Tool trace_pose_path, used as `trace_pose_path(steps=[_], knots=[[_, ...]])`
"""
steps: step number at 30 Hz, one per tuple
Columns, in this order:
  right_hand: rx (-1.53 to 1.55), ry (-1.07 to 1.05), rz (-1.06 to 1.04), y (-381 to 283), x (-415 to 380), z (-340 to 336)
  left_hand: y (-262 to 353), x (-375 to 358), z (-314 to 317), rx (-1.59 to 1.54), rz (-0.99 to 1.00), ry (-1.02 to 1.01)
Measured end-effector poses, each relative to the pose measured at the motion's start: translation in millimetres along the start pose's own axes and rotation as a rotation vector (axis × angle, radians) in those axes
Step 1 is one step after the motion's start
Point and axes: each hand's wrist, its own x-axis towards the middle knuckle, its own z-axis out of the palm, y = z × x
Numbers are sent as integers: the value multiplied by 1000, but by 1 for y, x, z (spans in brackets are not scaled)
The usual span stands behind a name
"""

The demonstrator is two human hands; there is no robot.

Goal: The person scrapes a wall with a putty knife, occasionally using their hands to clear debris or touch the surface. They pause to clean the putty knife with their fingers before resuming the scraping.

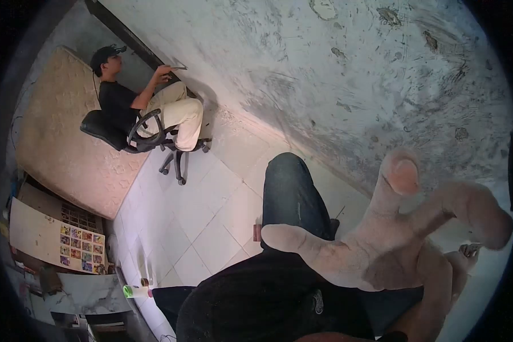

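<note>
My right hand (370,256) is raised close to the camera at the lower right. Its thumb stretches left and the other visible fingers are spread and partly bent, with nothing seen between them. Behind it, a small metallic-looking thing (470,249) shows near the right edge, too unclear to name. Below the hand are my black shirt (251,302) and, further up, my knee in dark jeans (290,194). My left hand is out of view.
A person (117,94) sits on a black wheeled chair (105,130) by the stained wall (302,68), holding a thin object. A mattress (68,137) leans behind. At lower left are a board with coloured pictures (43,233) and a green-ended container (134,292). The floor is tiled.
</note>
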Motion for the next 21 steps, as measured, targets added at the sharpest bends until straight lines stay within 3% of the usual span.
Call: trace_pose_path(steps=[11, 15, 16, 17, 18, 19, 21], knots=[[14, -17, -9, -1, 3, -13, -9, -3, 4, 17, 34, -84], [37, -129, 10, -5, 33, -18, -4, -2, 6, 41, 60, -77], [36, -215, 14, -15, 52, -28, -7, -2, 7, 48, 58, -77], [68, -469, 103, -20, 86, -41, -5, -3, 6, 62, 66, -65], [80, -769, 206, -26, 114, -52, -4, -3, 4, 74, 87, -52], [20, -1322, 335, -18, 109, -41, -3, -2, 5, 93, 103, -43], [94, -433, 111, -11, 50, -9, 3, 2, 7, 156, 143, 10]])
